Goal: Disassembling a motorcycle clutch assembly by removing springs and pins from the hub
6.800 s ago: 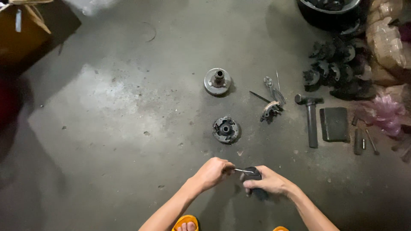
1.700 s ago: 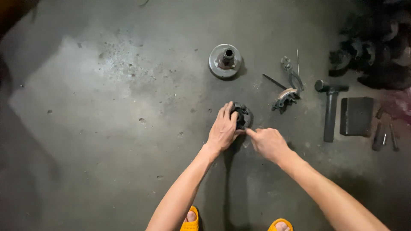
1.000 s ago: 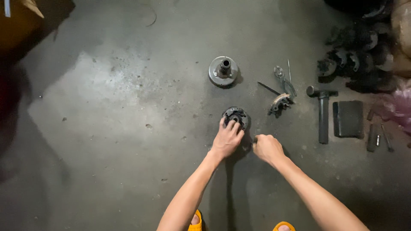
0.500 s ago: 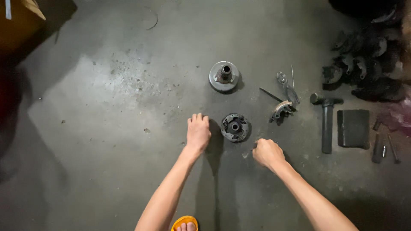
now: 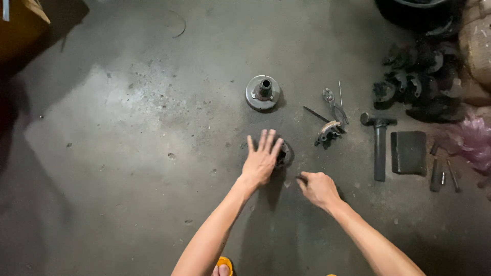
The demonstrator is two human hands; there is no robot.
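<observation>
My left hand is flat with its fingers spread, lying over the left side of a dark round clutch-like part on the concrete floor. Only the part's right edge shows past my fingers. My right hand rests low on the floor just right of it, with its fingers curled and pinched on a small thin tool whose dark tip pokes out to the left. A round grey metal hub with a centre tube stands further away, beyond both hands.
Pliers and a curved shoe piece lie to the right, then a hammer, a dark block and small tools. A heap of dark parts and a pink bag fill the right edge.
My left hand has moved right from the bare floor onto the dark round part. My right hand has stayed just right of it, still closed.
</observation>
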